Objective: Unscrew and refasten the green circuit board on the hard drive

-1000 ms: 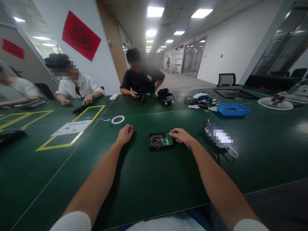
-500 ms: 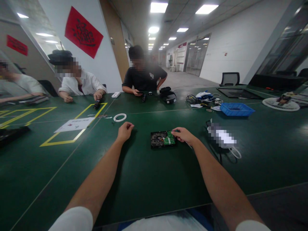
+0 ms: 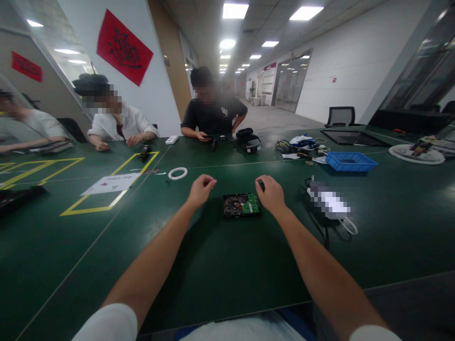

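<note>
A hard disk drive (image 3: 236, 207) with a green circuit board on its upper face lies flat on the table in front of me. My left hand (image 3: 203, 189) is above and left of the drive, apart from it. Its thumb and fingertips are pinched together; anything between them is too small to make out. At the drive's right edge, my right hand (image 3: 270, 193) is closed round a small screwdriver (image 3: 262, 185). Only the dark handle end pokes out between the fingers; its thin shaft cannot be seen now.
Left of my hands are a white ring (image 3: 177, 174), a paper sheet (image 3: 112, 183) and yellow tape marks. On the right lie a pixelated white device (image 3: 330, 201) with cables and a blue tray (image 3: 351, 162). Several people sit across the green table (image 3: 227, 265).
My left hand has moved right, towards the drive. My right hand has lifted slightly off the circuit board and turned, so the screwdriver's thin shaft no longer shows. The drive has stayed put.
</note>
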Motion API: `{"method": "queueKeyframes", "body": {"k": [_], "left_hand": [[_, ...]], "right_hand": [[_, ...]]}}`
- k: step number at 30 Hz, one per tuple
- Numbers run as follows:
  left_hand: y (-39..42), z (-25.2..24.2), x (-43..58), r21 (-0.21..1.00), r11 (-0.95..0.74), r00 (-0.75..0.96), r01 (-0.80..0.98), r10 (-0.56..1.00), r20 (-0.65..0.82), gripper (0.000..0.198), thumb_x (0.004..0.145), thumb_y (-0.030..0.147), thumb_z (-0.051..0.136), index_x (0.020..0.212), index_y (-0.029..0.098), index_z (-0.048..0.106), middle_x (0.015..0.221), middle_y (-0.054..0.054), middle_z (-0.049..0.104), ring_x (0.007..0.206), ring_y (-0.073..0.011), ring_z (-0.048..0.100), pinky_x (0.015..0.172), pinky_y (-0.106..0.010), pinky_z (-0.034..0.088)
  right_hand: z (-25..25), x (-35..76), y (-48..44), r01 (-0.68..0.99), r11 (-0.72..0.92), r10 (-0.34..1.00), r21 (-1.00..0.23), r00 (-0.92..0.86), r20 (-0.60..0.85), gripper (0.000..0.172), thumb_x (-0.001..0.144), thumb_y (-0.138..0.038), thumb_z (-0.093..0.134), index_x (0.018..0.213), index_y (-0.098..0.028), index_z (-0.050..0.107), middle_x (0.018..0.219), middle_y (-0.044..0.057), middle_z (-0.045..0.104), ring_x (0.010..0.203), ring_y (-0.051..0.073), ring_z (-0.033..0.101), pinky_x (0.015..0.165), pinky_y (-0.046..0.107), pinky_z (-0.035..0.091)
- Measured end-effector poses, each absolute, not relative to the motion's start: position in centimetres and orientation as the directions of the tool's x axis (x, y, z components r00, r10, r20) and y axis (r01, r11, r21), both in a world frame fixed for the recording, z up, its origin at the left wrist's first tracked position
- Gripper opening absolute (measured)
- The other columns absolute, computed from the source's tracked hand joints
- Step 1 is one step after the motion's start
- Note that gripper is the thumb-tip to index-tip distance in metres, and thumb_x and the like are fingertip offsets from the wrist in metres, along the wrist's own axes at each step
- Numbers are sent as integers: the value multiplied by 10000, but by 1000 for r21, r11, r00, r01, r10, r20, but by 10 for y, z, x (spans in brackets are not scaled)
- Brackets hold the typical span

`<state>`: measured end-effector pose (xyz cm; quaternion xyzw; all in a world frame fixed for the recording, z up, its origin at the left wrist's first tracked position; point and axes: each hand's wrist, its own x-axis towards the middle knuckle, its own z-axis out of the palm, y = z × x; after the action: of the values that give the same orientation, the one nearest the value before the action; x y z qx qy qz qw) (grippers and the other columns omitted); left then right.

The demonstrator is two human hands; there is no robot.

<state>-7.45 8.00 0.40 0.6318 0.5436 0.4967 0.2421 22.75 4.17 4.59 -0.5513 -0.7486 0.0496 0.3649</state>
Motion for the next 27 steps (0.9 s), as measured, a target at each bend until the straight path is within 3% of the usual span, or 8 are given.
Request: {"method": "queueKeyframes", "body": {"k": [3, 7, 18, 27], "left_hand": [[65, 16, -43, 868, -353, 54, 349, 932, 357, 260, 873, 442, 667, 908, 190, 614, 717, 2, 623, 637, -143, 581, 602, -262, 458], [45, 28, -14, 875, -440, 205, 201, 893, 402, 270, 860, 436, 702, 893, 181, 620, 726, 13, 609, 639, -124, 562, 611, -252, 443], [35, 33, 1, 919, -394, 225, 2, 896, 383, 255, 832, 385, 746, 895, 160, 646, 787, -1, 632, 707, -118, 574, 650, -241, 446], [39, 25, 0, 917, -392, 230, 76, 901, 367, 255, 840, 402, 732, 926, 165, 695, 850, -32, 712, 767, -155, 647, 712, -284, 510]], "right_hand": [[46, 207, 29, 790, 512, 780, -336, -264, 568, 211, 1009, -346, 503, 1067, -214, 658, 1097, 100, 661, 928, 219, 611, 754, 291, 438], [35, 192, 23, 710, 657, 682, -252, -418, 600, 209, 992, -384, 553, 1055, -211, 652, 1076, 92, 665, 922, 210, 631, 757, 288, 467], [34, 190, 23, 586, 734, 632, -344, -404, 661, 200, 1006, -353, 538, 1064, -208, 663, 1055, 91, 704, 994, 225, 653, 868, 327, 502], [29, 191, 27, 581, 716, 665, -387, -400, 630, 170, 982, -319, 551, 1016, -218, 684, 1017, 79, 719, 967, 221, 663, 881, 330, 502]]}}
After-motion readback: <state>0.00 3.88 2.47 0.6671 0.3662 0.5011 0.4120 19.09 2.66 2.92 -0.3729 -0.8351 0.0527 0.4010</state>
